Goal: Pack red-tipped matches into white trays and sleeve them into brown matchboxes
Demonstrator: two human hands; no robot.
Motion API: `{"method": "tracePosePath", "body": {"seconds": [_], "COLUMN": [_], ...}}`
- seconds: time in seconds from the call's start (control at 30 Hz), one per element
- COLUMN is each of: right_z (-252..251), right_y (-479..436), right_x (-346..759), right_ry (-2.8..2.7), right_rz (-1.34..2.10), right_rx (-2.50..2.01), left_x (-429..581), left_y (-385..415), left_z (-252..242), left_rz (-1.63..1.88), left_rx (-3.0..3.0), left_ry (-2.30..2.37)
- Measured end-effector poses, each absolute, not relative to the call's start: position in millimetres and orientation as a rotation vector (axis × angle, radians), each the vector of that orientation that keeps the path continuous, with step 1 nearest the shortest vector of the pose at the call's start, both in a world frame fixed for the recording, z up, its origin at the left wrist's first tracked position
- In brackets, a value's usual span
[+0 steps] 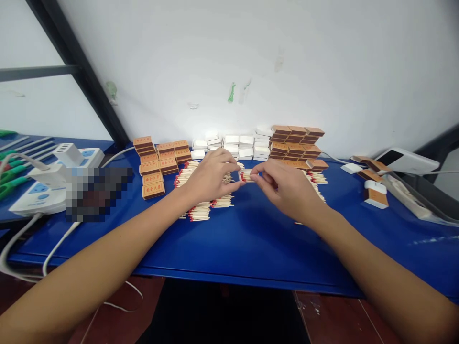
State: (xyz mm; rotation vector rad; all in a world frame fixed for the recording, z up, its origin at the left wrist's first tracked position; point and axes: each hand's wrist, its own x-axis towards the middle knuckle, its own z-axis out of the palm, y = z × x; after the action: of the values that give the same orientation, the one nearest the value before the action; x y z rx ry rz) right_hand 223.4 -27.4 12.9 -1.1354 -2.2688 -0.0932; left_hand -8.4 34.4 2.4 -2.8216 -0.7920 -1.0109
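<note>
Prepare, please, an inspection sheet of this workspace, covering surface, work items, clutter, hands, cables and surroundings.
Surface: glossy blue tabletop, whitish marks at right.
Job's things: small open white tray holding red-tipped wooden matches; loose match piles on both sides; orange-brown printed cardboard matchboxes stacked left and right; plain white boxes stacked behind.
Clutter: white plastic power strip and pixelated dark object at left; flat white device at right.
Hands: left hand grips the tray's left end; right hand has fingertips at its right end, grip unclear.
Cables: white cables at left, some hanging below the table edge.
Surroundings: white wall, dark metal frame, reddish-brown floor.
</note>
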Motion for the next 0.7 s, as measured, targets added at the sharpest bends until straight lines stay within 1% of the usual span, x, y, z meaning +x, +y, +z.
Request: {"method": "tracePosePath", "body": {"seconds": [0.17,0.33,0.7], "right_z": [-3,-16,-10], "right_y": [-40,-38,-37], "right_x": [197,187,195], "right_ry": [-2.427,-2.485,-2.52], "right_rz": [0.106,0.247,0.4], "right_rx": [-0.939,-1.007,-1.027], "left_x": [-12,-11,-11], "left_y": [38,38,35], "left_z": [-1,-2,2], "left_rz": [-0.957,-0.952,-0.896], "left_rx": [-2.74,-2.7,-2.699], "left_ry": [-0.861,-0.882,-0.875]}}
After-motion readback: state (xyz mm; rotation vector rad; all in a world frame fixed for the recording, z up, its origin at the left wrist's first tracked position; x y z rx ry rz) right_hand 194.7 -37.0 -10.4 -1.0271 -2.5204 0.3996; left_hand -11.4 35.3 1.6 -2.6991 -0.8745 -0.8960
